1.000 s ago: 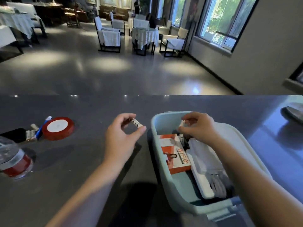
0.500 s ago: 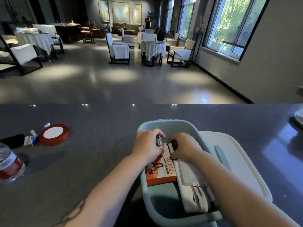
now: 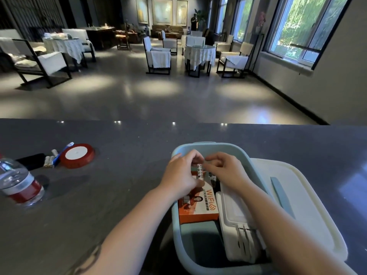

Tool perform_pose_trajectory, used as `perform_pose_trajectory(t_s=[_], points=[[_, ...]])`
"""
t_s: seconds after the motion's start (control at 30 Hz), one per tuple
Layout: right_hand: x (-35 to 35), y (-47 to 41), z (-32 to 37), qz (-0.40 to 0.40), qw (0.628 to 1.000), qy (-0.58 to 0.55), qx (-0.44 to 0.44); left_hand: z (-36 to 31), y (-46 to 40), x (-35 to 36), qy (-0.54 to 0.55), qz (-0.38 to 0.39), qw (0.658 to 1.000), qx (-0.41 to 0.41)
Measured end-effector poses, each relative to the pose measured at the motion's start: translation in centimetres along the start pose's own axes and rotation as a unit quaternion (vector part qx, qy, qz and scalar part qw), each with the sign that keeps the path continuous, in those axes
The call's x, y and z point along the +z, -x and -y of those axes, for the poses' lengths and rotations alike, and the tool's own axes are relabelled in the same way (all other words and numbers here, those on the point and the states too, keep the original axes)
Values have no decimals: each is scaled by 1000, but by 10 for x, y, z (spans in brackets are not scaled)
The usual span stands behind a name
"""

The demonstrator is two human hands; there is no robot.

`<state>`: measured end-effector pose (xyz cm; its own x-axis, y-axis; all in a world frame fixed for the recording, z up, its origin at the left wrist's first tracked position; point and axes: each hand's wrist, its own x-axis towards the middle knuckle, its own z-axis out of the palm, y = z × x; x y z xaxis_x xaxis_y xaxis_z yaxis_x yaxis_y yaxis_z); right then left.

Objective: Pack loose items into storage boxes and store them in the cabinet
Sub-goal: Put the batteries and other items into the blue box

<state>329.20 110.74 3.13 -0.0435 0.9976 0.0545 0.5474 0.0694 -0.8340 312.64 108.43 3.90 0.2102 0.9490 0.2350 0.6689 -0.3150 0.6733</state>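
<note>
Your left hand [image 3: 183, 175] pinches the battery [image 3: 199, 171] upright over the box's [image 3: 246, 155] far end, your right hand [image 3: 224, 169] touching its top, fingers curled, grip unclear.

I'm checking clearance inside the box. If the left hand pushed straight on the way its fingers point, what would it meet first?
Probably the right hand, whose fingertips nearly meet the left hand over the small white tube; depth is unclear.

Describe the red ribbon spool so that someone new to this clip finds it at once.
On the dark countertop, look far left of the blue storage box. The ribbon spool lies flat beside a blue pen: the only round red thing with a white centre.
</note>
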Motion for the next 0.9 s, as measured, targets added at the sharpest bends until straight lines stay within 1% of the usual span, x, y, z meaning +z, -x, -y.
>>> perform_pose_trajectory(t_s=[0.13, 0.2, 0.27, 0.33, 0.37, 0.43, 0.5, 0.57, 0.67, 0.73, 0.9], points=[[0, 0, 2, 10, 1000, -26, 2, -2, 0, -1, 26, 17, 1000, -3], [-1, 0, 1, 12, 999, -34, 15, -2, 0, 1, 29, 22, 999, -1], [-1, 1, 1, 19, 997, -66, 33, -1, 1, 1, 30, 23, 999, 5], [-3, 1, 1, 7, 995, -90, 41, -1, 0, 2, 30, 23, 999, 10], [-5, 1, 1, -13, 995, -87, 40, 0, 0, 3, 20, 20, 1000, 11], [-8, 1, -3, -59, 997, -35, 37, 2, 0, 5, -36, -11, 999, 9], [-8, 3, -6, -81, 995, 32, 40, 6, 1, 8, -89, -63, 994, -11], [-5, 3, -8, -71, 991, 103, 38, 10, 2, 10, -104, -84, 990, -36], [-2, 2, -7, -31, 976, 214, 35, 13, 1, 12, -97, -80, 991, -42], [-2, 1, -6, -14, 968, 246, 49, 12, 1, 11, -90, -84, 992, -39], [1, 2, -7, 5, 961, 264, 76, 11, 3, 11, -63, -94, 993, -38]])
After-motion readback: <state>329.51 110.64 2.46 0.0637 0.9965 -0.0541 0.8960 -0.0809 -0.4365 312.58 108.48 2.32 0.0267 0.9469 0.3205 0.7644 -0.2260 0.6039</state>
